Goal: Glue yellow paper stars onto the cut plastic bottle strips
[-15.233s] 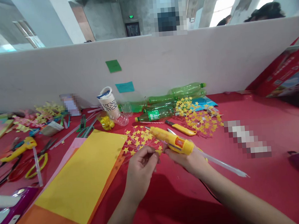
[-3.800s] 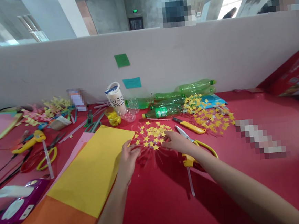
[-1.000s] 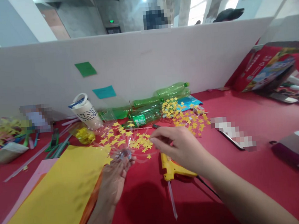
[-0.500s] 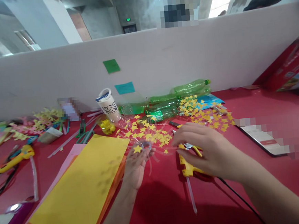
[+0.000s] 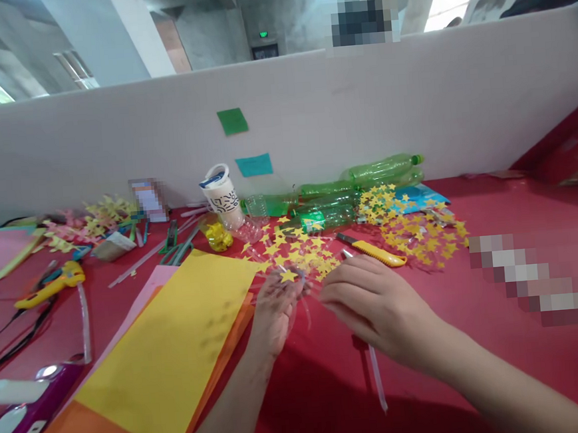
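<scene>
My left hand (image 5: 275,314) is closed round a clear plastic piece with thin strips, and a yellow star (image 5: 288,277) shows on it. To the right, my right hand (image 5: 378,303) reaches toward that piece, its fingers bent and close together. What its fingertips hold, if anything, is hidden. A glue stick (image 5: 377,379) pokes out below my right hand, which covers the glue gun it belongs to. Just beyond my hands lie many loose yellow stars (image 5: 299,248) and a yellow utility knife (image 5: 379,253).
Left of my hands lie yellow sheets (image 5: 174,349) over orange ones. A second glue gun (image 5: 54,287) and a purple device (image 5: 31,410) are farther left. Green bottles (image 5: 385,169), a white cup (image 5: 221,198) and more stars (image 5: 425,232) line the white partition (image 5: 112,137).
My right hand has moved left, closer to the plastic piece, and its fingers have drawn together. It now hides the glue gun. The view has shifted slightly.
</scene>
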A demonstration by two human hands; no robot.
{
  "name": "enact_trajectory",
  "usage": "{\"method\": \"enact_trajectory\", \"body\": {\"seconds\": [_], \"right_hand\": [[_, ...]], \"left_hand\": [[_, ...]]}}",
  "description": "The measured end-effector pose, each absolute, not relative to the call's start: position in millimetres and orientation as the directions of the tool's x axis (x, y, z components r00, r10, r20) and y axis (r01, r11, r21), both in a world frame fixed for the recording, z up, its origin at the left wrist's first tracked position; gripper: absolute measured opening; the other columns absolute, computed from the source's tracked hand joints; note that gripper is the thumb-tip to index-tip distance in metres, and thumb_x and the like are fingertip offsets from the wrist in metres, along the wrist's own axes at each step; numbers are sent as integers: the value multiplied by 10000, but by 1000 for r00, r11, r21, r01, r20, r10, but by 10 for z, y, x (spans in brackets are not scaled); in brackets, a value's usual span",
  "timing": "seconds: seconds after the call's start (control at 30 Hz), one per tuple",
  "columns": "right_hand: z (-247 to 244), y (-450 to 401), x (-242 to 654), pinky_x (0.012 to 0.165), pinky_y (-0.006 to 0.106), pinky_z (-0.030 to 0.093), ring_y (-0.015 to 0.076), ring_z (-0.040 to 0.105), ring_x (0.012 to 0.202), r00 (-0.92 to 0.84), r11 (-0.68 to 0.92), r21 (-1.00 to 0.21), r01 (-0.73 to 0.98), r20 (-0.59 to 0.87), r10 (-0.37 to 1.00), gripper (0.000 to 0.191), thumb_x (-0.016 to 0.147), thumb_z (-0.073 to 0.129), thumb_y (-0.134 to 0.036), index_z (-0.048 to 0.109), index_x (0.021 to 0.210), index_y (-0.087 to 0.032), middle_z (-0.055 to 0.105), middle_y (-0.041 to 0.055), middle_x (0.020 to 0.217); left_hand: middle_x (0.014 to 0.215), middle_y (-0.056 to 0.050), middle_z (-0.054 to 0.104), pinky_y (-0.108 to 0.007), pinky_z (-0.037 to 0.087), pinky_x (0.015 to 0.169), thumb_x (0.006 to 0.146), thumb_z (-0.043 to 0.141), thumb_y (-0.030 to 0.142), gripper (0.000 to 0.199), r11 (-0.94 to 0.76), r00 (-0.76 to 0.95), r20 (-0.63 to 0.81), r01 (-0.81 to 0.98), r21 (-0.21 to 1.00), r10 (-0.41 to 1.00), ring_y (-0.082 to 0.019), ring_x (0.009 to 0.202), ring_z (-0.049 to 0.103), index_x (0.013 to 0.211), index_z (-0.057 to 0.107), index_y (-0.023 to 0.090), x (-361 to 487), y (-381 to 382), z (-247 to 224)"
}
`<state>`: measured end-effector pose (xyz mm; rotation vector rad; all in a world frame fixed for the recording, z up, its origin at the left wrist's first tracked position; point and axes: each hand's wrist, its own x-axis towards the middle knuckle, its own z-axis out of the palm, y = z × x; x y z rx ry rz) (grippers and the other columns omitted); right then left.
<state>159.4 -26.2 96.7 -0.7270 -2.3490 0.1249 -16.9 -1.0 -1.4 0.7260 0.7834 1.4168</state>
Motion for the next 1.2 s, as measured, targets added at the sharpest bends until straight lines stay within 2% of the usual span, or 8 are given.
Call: {"method": "enact_trajectory", "body": {"seconds": [0.17, 0.27, 0.47, 0.57, 0.7, 0.87, 1.0, 1.2], "right_hand": [[925, -253, 1603, 727, 327, 442, 169, 561, 788, -552, 839, -317, 442, 641, 533, 143, 895, 476, -112, 605, 901, -172, 666, 56, 866], [910, -260, 1613, 739, 324, 454, 168, 562, 801, -495, 824, -389, 413, 663, 561, 129, 878, 499, -99, 597, 918, -172, 652, 58, 872], [940, -300, 1571, 776, 288, 478, 151, 578, 867, -479, 761, -546, 350, 594, 646, 150, 856, 504, -73, 588, 913, -183, 627, 45, 898], [950, -315, 1542, 767, 275, 492, 140, 594, 872, -455, 750, -586, 306, 602, 656, 181, 844, 491, -46, 580, 905, -191, 633, 40, 903], [931, -328, 1531, 767, 284, 505, 148, 612, 890, -452, 762, -583, 282, 620, 641, 161, 858, 494, -76, 583, 909, -201, 652, 46, 921], [882, -341, 1535, 684, 232, 513, 112, 634, 759, -396, 726, -598, 339, 610, 687, 182, 875, 505, -111, 579, 995, -227, 674, 9, 873], [882, -335, 1538, 713, 230, 515, 114, 645, 794, -398, 743, -566, 357, 627, 669, 169, 877, 526, -123, 598, 989, -228, 689, 6, 884], [891, -326, 1523, 730, 208, 518, 110, 658, 791, -355, 743, -564, 361, 654, 668, 177, 854, 557, -94, 639, 972, -197, 710, 21, 880]], "left_hand": [[884, 5, 700, -283, 528, 744, 676, 736, 117, 221, 39, 5, -44, -562, 826, 999, -158, 800, 668, 864, 644, 190, -137, -60, 14], [859, 1, 704, -273, 526, 734, 671, 739, 117, 217, 53, 19, -51, -562, 825, 999, -158, 803, 673, 854, 646, 186, -105, -83, 31], [831, -5, 710, -243, 521, 724, 630, 779, 153, 254, 68, 24, -67, -608, 791, 997, -135, 761, 670, 851, 655, 169, -102, -82, 66], [840, -10, 709, -249, 518, 730, 618, 788, 167, 272, 74, 22, -78, -627, 776, 997, -144, 773, 670, 859, 660, 166, -114, -77, 81], [825, -7, 708, -261, 513, 722, 605, 794, 176, 292, 92, 9, -109, -612, 785, 994, -143, 744, 666, 867, 665, 174, -117, -76, 89], [801, -11, 704, -278, 518, 718, 608, 785, 185, 260, 85, 39, -76, -587, 805, 996, -153, 709, 665, 841, 670, 187, -123, -80, 56], [787, -20, 707, -291, 522, 723, 615, 780, 190, 218, 87, 51, -71, -560, 824, 996, -163, 720, 669, 797, 660, 176, -131, -80, 18], [841, -24, 709, -276, 514, 735, 660, 760, 191, 260, 69, 55, -46, -564, 823, 997, -163, 775, 673, 902, 667, 178, -138, -70, 16]]}}
